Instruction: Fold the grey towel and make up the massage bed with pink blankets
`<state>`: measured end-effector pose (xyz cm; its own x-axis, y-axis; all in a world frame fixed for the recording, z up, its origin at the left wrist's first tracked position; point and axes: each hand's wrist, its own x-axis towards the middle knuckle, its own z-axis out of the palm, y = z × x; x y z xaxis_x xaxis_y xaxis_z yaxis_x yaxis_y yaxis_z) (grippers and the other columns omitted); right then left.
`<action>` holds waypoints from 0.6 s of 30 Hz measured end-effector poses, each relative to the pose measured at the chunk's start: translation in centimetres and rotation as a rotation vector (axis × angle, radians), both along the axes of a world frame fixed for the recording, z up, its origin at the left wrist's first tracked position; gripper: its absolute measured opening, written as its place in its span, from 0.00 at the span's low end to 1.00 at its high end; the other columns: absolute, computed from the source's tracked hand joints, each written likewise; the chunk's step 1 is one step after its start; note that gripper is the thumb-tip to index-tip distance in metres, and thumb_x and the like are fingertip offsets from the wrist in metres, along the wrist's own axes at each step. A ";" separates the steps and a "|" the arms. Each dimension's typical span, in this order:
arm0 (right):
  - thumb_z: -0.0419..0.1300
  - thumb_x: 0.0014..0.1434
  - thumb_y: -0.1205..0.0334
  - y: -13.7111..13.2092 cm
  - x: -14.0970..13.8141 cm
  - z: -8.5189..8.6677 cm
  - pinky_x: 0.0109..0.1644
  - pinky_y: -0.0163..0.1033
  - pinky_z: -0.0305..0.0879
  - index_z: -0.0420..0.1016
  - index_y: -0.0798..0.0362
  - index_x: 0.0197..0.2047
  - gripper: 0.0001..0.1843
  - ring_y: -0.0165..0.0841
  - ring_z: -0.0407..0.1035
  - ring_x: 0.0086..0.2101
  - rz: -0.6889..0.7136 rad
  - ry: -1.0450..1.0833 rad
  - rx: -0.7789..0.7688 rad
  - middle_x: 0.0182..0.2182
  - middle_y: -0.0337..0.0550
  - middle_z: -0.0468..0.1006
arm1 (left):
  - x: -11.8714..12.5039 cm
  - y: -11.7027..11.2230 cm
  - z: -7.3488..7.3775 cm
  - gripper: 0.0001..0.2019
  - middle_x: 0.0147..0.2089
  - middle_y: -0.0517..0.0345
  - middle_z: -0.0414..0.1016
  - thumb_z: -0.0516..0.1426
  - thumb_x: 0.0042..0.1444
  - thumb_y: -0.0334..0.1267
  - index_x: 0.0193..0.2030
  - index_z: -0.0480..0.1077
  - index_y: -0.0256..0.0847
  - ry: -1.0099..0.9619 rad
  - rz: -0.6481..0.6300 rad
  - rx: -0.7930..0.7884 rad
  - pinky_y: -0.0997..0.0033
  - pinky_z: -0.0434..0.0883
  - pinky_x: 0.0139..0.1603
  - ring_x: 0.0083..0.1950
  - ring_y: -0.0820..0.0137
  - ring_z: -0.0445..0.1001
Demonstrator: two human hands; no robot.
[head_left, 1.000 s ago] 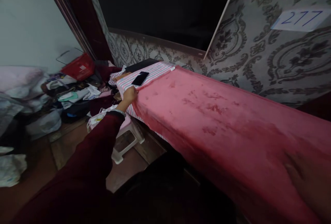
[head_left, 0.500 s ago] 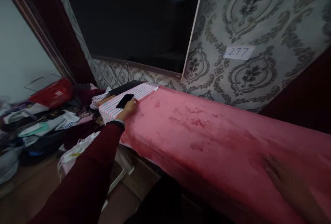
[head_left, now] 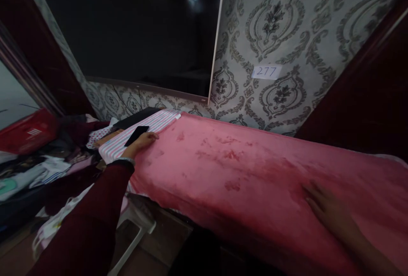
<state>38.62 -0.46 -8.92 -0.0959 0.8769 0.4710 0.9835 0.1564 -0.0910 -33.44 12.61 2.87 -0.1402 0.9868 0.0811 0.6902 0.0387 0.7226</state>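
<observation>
A pink plush blanket (head_left: 204,174), marked with darker brushed patches, covers most of a long table. At its left edge my left hand (head_left: 145,140) has its fingers curled together on the cloth, just beside a black smartphone (head_left: 137,135). The phone lies on a striped cloth (head_left: 116,145) that shows past the blanket's left edge. Toward the right, my right hand (head_left: 328,208) rests on the blanket with fingers stretched out and holds nothing.
Left of the table is a heap of clothes (head_left: 54,170) with a red bag (head_left: 28,131) on it. A white plastic stool (head_left: 137,218) stands under the table's left end. Behind are a large television (head_left: 137,29) and a paper reading 277 (head_left: 267,71).
The view has swung right, so the scene sits further left. My left hand stays at the blanket's edge by the phone. My right hand remains on the blanket, fingers extended.
</observation>
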 end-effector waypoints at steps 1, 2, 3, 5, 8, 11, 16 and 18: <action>0.44 0.63 0.48 0.0 -0.9 0.7 0.65 0.57 0.66 0.82 0.45 0.48 0.27 0.50 0.72 0.57 0.014 0.014 -0.026 0.53 0.57 0.80 | -0.1 0.2 0.0 0.07 0.39 0.51 0.81 0.60 0.42 0.38 0.30 0.73 0.40 -0.019 -0.010 -0.012 0.63 0.72 0.55 0.46 0.61 0.76; 0.44 0.63 0.49 0.1 -2.0 1.5 0.66 0.57 0.64 0.82 0.46 0.47 0.25 0.50 0.71 0.57 0.037 0.039 -0.063 0.52 0.56 0.80 | -0.1 0.3 0.0 0.08 0.40 0.51 0.81 0.61 0.41 0.39 0.31 0.73 0.40 -0.037 -0.022 -0.026 0.63 0.71 0.56 0.47 0.61 0.76; 0.45 0.63 0.50 0.3 -3.4 2.3 0.66 0.57 0.64 0.81 0.46 0.47 0.24 0.49 0.72 0.56 0.049 0.068 -0.089 0.52 0.54 0.80 | -0.2 0.5 0.0 0.10 0.41 0.51 0.81 0.62 0.40 0.40 0.31 0.73 0.40 -0.054 -0.035 -0.043 0.63 0.71 0.56 0.48 0.60 0.75; 0.48 0.64 0.51 1.1 -6.4 3.6 0.62 0.56 0.66 0.80 0.49 0.45 0.21 0.48 0.73 0.51 0.112 0.133 -0.100 0.48 0.54 0.81 | -0.1 0.9 0.0 0.13 0.39 0.51 0.80 0.65 0.37 0.43 0.30 0.73 0.40 -0.086 -0.058 -0.078 0.63 0.71 0.55 0.47 0.60 0.75; 0.54 0.62 0.54 2.9 -10.5 4.5 0.53 0.52 0.71 0.79 0.51 0.42 0.15 0.46 0.74 0.44 0.196 0.215 -0.112 0.42 0.53 0.81 | 0.0 1.2 0.1 0.17 0.35 0.52 0.78 0.67 0.33 0.48 0.27 0.73 0.41 -0.112 -0.081 -0.105 0.62 0.71 0.52 0.43 0.60 0.73; 0.59 0.59 0.60 4.5 -12.5 4.1 0.51 0.50 0.71 0.79 0.51 0.40 0.09 0.44 0.74 0.42 0.227 0.262 -0.141 0.40 0.51 0.80 | -0.1 1.3 0.6 0.19 0.34 0.53 0.77 0.67 0.31 0.52 0.28 0.73 0.42 -0.120 -0.070 -0.089 0.62 0.70 0.49 0.41 0.61 0.72; 0.60 0.57 0.65 5.2 -12.9 3.3 0.50 0.49 0.71 0.79 0.50 0.40 0.08 0.43 0.73 0.42 0.217 0.282 -0.178 0.40 0.49 0.80 | -0.1 0.9 2.2 0.23 0.31 0.59 0.74 0.68 0.29 0.51 0.32 0.74 0.39 -0.214 -0.019 -0.062 0.70 0.66 0.40 0.37 0.68 0.68; 0.60 0.58 0.65 4.8 -12.9 3.4 0.51 0.50 0.71 0.79 0.51 0.40 0.08 0.44 0.73 0.42 0.205 0.278 -0.179 0.40 0.50 0.80 | 0.2 0.6 3.2 0.25 0.31 0.61 0.74 0.69 0.26 0.49 0.33 0.75 0.39 -0.255 -0.022 -0.078 0.73 0.65 0.37 0.36 0.70 0.66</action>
